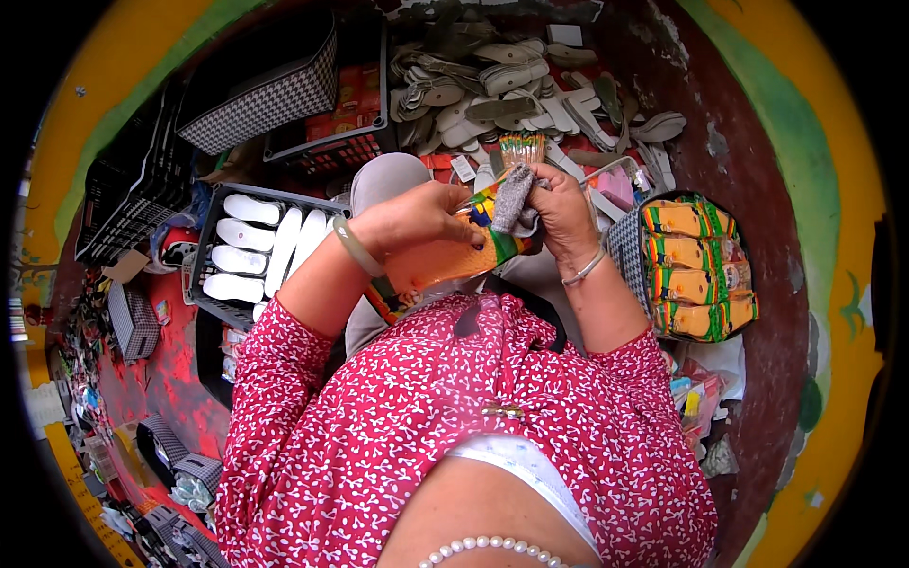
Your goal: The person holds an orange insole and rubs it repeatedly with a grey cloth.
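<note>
My left hand (431, 222) is closed around an orange slipper sole (436, 267) with green, yellow and red edging, held above my lap. A grey cloth (514, 199) is bunched in my right hand (565, 213), its fingers pinched around it. The cloth lies against the toe-side edge of the sole, close to my left fingertips. Part of the sole is hidden behind my left hand and wrist. On the right, a houndstooth-patterned basket (625, 248) holds several similar orange slippers (680, 254) with striped edging.
To the left, a dark crate (213, 292) holds white soles (248, 234). A heap of pale soles (516, 80) covers the floor ahead, beside a black crate (327, 151) and a houndstooth box (270, 104). A pink block (615, 187) lies beyond my right hand.
</note>
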Motion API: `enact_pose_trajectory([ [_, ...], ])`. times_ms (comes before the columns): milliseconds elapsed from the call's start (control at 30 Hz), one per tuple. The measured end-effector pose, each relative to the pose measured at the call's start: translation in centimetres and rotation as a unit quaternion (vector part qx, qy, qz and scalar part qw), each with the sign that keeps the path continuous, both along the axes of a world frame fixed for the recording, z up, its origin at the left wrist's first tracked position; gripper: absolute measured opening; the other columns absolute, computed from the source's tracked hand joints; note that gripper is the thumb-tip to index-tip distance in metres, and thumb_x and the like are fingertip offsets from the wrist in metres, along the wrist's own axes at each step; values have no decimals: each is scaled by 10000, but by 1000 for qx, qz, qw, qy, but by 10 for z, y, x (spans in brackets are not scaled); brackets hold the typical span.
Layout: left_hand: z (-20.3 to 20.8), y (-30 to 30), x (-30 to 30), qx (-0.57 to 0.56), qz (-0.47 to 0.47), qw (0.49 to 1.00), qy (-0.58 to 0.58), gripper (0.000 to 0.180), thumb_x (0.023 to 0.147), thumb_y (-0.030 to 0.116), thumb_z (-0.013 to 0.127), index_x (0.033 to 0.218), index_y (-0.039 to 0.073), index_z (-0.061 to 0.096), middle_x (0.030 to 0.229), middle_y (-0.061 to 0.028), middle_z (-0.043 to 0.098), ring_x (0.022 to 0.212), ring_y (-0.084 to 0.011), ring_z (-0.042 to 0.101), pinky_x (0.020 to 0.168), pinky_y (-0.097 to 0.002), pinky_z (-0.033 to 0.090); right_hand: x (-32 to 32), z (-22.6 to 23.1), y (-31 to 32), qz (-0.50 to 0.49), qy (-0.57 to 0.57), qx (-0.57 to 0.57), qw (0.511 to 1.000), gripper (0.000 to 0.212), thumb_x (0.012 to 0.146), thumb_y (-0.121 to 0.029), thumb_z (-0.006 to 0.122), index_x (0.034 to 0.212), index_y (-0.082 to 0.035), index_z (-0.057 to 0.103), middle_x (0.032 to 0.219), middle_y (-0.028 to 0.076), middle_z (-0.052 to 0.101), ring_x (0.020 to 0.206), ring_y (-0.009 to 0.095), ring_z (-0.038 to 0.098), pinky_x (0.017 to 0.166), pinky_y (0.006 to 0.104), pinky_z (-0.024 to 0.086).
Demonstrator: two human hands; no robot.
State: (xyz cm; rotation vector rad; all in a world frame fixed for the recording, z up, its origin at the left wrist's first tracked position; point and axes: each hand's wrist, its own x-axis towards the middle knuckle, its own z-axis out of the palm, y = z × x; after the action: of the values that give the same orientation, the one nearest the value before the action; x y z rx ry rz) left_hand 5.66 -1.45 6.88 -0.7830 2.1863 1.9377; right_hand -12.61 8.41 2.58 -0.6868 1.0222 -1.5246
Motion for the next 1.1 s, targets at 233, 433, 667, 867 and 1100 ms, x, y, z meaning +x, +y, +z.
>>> enact_pose_trajectory([
  [233,-2,0,2,103,-9,995,14,235,790,100,681,975,-27,615,877,-17,650,815,-71,578,768,-231,460,4,-13,-2,-95,218,-67,969,111,840,-83,560,869,10,613,713,8,609,613,52,535,555,220,431],
  [433,3,2,2,129,-5,991,24,240,801,82,662,1001,-37,606,914,-38,653,813,-78,594,761,-229,474,5,-7,-4,-174,354,-69,916,152,838,-134,588,803,12,612,586,23,554,552,62,513,496,257,414],
  [667,1,4,1,92,4,995,39,251,810,92,655,1013,-46,602,913,-40,649,814,-79,589,758,-230,473,2,3,-1,-145,250,-13,957,216,861,-207,604,832,3,643,612,-2,585,547,24,499,481,201,391],
  [867,3,5,0,80,1,996,42,251,814,92,650,1016,-49,601,909,-38,648,813,-79,588,757,-230,472,-1,-4,-3,-146,197,-54,968,239,879,-221,595,852,10,651,653,-41,585,576,8,480,492,183,386],
  [1100,5,4,3,37,-2,998,41,270,807,111,668,1011,-53,601,899,-32,646,822,-69,569,758,-225,460,-7,-1,-6,-114,212,-79,967,224,877,-210,598,843,5,652,651,-38,588,580,11,489,501,183,394],
])
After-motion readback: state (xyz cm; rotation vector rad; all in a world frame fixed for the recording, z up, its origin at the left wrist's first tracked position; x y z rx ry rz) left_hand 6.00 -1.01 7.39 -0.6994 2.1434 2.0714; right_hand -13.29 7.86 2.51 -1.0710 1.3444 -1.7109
